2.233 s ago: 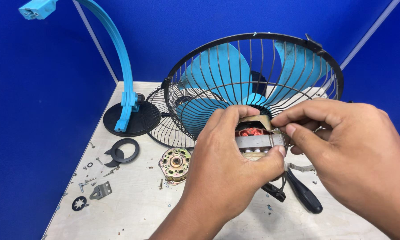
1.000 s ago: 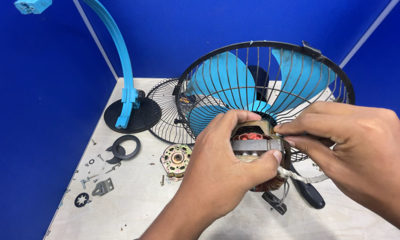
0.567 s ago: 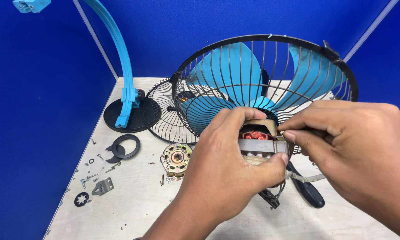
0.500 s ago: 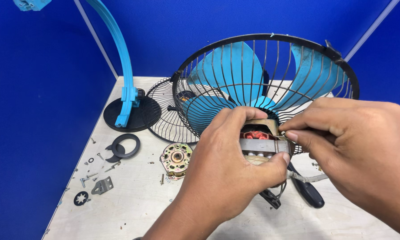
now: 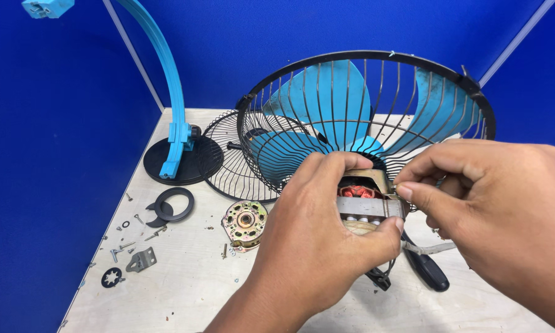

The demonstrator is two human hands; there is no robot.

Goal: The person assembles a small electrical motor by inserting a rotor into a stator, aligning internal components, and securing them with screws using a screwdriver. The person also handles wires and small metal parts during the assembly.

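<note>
Clearly, as I see it from my seat, largest thing first:

Table: pale wooden board table between blue partition walls; it bears all the parts.
Fan head: black round wire fan guard with light-blue plastic blades inside, tilted up at the back of the table; it sits just behind both hands.
Stand: curved light-blue plastic arm on a black round base, at the back left; well apart from the hands.
Loose grille: second black wire grille lying flat between the stand and the fan head.
Left hand: left hand wrapped around the motor from below and the side; fingers curled over its top, thumb pressed at its lower edge.
Right hand: right hand with thumb and forefinger pressed together, pinching at the motor's right corner; what is between the tips I cannot tell.
Motor: small grey metal fan motor with copper windings, held between both hands in front of the guard.
Screwdriver: black-handled screwdriver on the table under the right hand.
Rotor plate: round brass-coloured metal plate left of the left hand.
Ring: black plastic ring; near it a grey metal bracket and scattered screws.
</note>
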